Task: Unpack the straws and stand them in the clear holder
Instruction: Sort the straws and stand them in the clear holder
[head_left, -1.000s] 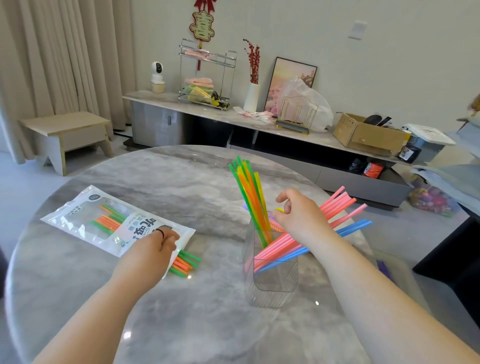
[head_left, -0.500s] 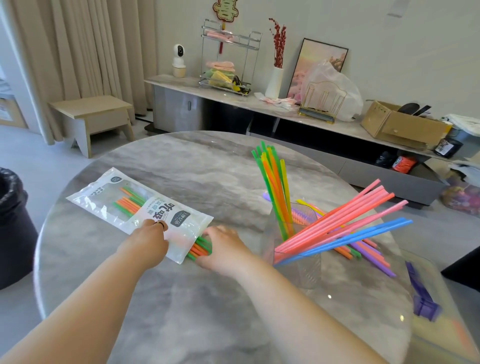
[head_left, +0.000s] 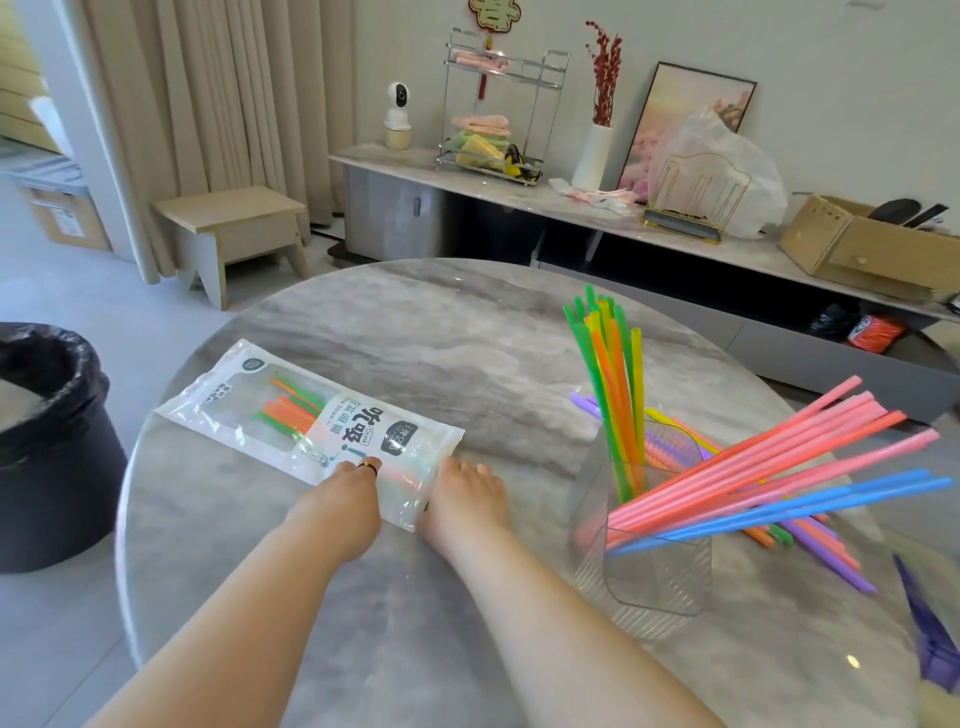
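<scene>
A white and clear straw packet (head_left: 291, 415) lies on the marble table (head_left: 441, 338) with orange and green straws (head_left: 288, 408) inside. My left hand (head_left: 340, 501) presses and grips its near end. Beside it, my right hand (head_left: 467, 499) curls over the packet's open mouth onto the straw ends, which it hides. To the right stands the clear holder (head_left: 654, 582). It contains upright green, orange and yellow straws (head_left: 613, 384), with pink straws (head_left: 779, 462) and blue straws (head_left: 831, 499) leaning right.
Loose purple, pink and orange straws (head_left: 831, 566) lie on the table behind the holder. A purple plastic piece (head_left: 930, 639) sits at the table's right edge. A black bin (head_left: 47, 441) stands on the floor to the left, a wooden stool (head_left: 234, 228) beyond it.
My right hand left the holder and swung left to the packet's open end, covering the protruding straw ends. My left hand stayed on the packet. The view shifted left.
</scene>
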